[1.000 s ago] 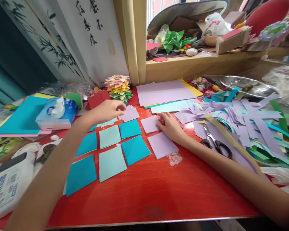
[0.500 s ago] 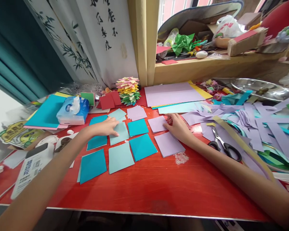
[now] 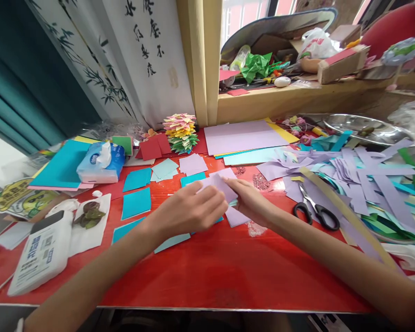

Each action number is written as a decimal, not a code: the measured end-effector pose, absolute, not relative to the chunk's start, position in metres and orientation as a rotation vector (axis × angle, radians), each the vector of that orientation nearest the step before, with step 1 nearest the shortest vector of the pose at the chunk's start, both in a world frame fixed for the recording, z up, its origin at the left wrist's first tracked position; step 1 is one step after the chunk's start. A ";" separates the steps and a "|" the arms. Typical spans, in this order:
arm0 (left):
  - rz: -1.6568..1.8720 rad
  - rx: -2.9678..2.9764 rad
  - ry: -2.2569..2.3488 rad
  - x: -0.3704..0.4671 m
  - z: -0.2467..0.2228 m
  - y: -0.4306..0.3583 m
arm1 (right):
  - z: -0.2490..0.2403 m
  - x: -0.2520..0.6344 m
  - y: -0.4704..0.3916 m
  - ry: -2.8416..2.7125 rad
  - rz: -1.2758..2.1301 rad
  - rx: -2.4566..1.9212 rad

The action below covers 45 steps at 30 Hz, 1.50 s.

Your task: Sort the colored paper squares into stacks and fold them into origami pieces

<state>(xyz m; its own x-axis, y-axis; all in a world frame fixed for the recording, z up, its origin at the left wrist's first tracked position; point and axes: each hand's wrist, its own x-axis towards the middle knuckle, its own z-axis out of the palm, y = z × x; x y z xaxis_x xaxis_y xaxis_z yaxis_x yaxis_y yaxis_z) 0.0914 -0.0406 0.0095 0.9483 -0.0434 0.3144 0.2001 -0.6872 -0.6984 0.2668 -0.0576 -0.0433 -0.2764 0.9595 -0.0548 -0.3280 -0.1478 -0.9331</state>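
Observation:
Over the middle of the red table [image 3: 224, 272], my hands meet around a small stack of square papers [image 3: 218, 185]. It shows lilac on top, with a sliver of light blue at its lower edge. My left hand [image 3: 193, 207] is closed on the stack's left side, hiding much of it. On the other side, the thumb and fingers of my right hand [image 3: 251, 196] pinch it. Beneath lie a lilac square [image 3: 237, 217] and a turquoise square [image 3: 193, 179], both partly covered. More turquoise squares [image 3: 136, 203] and a light blue pile [image 3: 165, 168] lie to the left.
Black-handled scissors [image 3: 314, 207] lie right of my right hand, beside a heap of paper strips [image 3: 359, 175]. Large lilac sheets [image 3: 242, 137] and a folded-paper tower [image 3: 180, 133] stand behind. A tissue pack [image 3: 102, 163] and a white box-like device [image 3: 43, 253] are at left.
My left hand has moved right from the light blue squares to my right hand, and the square it touched has left its spot. Both hands now hold papers together above the table.

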 end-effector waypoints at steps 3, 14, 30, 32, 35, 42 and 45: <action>-0.353 -2.398 -0.158 0.094 -0.004 -0.040 | -0.046 0.269 -0.060 -1.121 1.525 -0.910; -0.631 -3.149 -1.516 0.079 0.013 -0.015 | -0.051 0.268 -0.064 -1.449 1.203 -1.082; -0.108 -2.744 -1.946 -0.014 -0.040 0.060 | -0.062 0.272 -0.062 -1.632 1.311 -1.149; -0.100 -2.664 -1.880 -0.011 -0.039 0.055 | -0.063 0.272 -0.064 -1.647 1.297 -1.163; -0.169 -2.592 -1.841 -0.006 -0.029 0.040 | -0.061 0.272 -0.066 -1.677 1.193 -1.225; 0.189 -2.899 -1.756 0.010 -0.015 -0.025 | -0.060 0.268 -0.074 -1.855 1.022 -1.256; 0.273 -2.909 -1.798 0.014 -0.019 -0.039 | -0.063 0.267 -0.076 -1.904 1.027 -1.236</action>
<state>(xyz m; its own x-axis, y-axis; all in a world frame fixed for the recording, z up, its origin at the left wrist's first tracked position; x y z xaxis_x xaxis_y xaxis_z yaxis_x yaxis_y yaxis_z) 0.0137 -0.0387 -0.0190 0.4496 0.8476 -0.2817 0.8931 -0.4205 0.1600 0.2666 -0.0757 -0.0626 -0.3538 0.9305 0.0950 0.4313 0.2524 -0.8662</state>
